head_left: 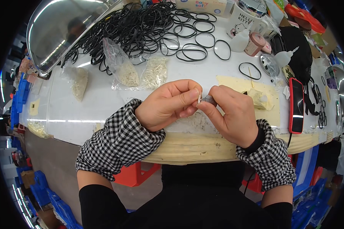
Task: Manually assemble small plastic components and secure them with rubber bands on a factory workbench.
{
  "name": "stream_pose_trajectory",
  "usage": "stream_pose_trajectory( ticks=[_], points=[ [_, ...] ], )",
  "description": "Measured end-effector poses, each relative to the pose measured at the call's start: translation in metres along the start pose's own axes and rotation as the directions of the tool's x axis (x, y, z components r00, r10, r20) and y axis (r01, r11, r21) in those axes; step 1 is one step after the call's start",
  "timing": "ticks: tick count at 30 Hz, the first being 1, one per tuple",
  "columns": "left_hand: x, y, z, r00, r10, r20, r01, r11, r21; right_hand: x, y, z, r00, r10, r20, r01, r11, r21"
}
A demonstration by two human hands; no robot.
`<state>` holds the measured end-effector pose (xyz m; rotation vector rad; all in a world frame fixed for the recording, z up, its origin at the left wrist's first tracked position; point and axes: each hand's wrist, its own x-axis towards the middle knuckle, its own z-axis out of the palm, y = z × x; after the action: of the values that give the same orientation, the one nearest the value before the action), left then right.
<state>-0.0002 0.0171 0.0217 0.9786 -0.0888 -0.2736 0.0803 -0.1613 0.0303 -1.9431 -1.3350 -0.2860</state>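
Note:
At the table's near edge my two hands meet, fingertips almost touching. My left hand (167, 106) pinches a small whitish piece (199, 98) between thumb and forefinger. In my right hand (233, 113) a small grey, flat-looking thing (209, 99) is pinched against that piece; its kind is too small to make out. Pale crumbs or scraps (197, 121) lie on the table just below my fingers. Beyond my left hand are clear plastic bags of small pale parts (154, 72), and a yellow sheet (270, 103) lies under my right hand's far side.
A tangled heap of black rings (141, 30) fills the back, with loose ones (222, 50) nearer. A clear domed cover (61, 30) stands back left. At right are a red-edged phone (296, 105), squeeze bottles (284, 58) and a white mug (244, 21). Yellowish padding (195, 150) lines the front edge.

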Motion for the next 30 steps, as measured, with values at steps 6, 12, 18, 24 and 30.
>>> stream_pose_trajectory(
  ticks=[6, 12, 18, 24, 30],
  points=[
    [0.0, 0.001, 0.001, 1.0, 0.001, -0.013, 0.0, 1.0, 0.013, 0.0, 0.0, -0.002, 1.0, -0.001, 0.019, 0.002, 1.0, -0.017],
    [0.001, 0.006, -0.002, 0.967, 0.063, -0.247, -0.068, 0.998, -0.012, 0.002, 0.0, -0.002, 0.995, 0.075, 0.069, -0.082, 0.992, 0.098],
    [0.003, 0.006, -0.014, 0.901, 0.08, -0.426, -0.156, 0.977, -0.146, -0.008, 0.007, 0.002, 0.945, 0.103, 0.31, -0.128, 0.99, 0.061],
    [0.003, 0.005, -0.012, 0.891, 0.061, -0.449, -0.123, 0.986, -0.111, -0.009, 0.004, 0.008, 0.937, 0.105, 0.334, -0.091, 0.994, -0.058],
    [0.003, 0.005, -0.008, 0.913, 0.005, -0.408, 0.032, 0.996, 0.084, -0.007, 0.006, 0.006, 0.956, 0.154, 0.249, -0.153, 0.988, -0.027]
  ],
)
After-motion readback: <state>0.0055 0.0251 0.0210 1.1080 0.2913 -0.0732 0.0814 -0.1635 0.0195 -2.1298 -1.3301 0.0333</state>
